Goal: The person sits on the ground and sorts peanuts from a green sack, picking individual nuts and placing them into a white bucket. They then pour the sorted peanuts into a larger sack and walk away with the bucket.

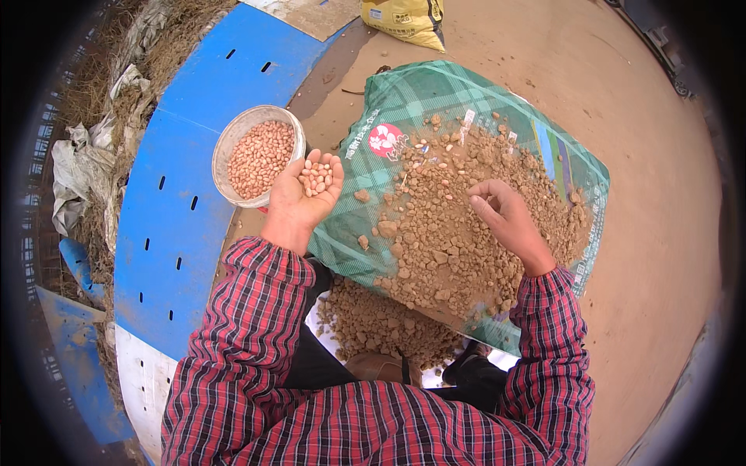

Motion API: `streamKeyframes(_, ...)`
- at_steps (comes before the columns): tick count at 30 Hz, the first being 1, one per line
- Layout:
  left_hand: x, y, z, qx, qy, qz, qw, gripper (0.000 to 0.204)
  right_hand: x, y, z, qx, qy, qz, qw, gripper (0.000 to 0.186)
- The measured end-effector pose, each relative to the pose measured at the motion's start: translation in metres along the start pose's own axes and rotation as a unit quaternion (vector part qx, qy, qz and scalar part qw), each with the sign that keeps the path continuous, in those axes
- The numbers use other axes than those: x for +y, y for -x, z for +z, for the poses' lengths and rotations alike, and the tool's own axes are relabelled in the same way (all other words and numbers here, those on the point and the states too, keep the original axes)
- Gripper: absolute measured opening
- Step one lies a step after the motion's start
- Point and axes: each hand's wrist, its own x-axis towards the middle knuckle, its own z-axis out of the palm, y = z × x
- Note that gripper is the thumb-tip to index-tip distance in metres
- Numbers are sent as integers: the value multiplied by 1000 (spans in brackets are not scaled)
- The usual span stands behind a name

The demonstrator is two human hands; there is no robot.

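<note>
Cupped palm up beside the bucket's right rim, my left hand (297, 203) holds a heap of shelled pinkish peanuts (315, 177). The round white bucket (221, 180) contains many more peanuts (260, 158). Over the right part of a spread of crumbly brown soil (443, 260) is my right hand (509, 219), thumb and fingers curled together. Whatever may be in that pinch is hidden. Under the soil lies a green plaid woven sack (346, 233). A few loose peanuts (444, 165) show among the clods near the soil's far edge.
A second pile of soil (381, 318) lies below the sack's near edge, close to my legs and feet. Blue slotted panels (186, 155) run along the left, with dry straw and torn sheeting (85, 171) beyond. A yellow bag (404, 22) stands at the far side.
</note>
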Motion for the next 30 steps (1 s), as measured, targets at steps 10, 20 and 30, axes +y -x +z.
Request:
streamKeyframes(10,70,32,31,103,-187,208,954,60,33,-4,9,74,155,-50,984,12)
streamKeyframes(20,-82,45,8,-38,-277,-76,957,52,54,-31,66,94,285,-32,953,9)
streamKeyframes(30,-110,23,-34,27,-308,-182,934,47,35,-34,49,40,161,-7,986,10)
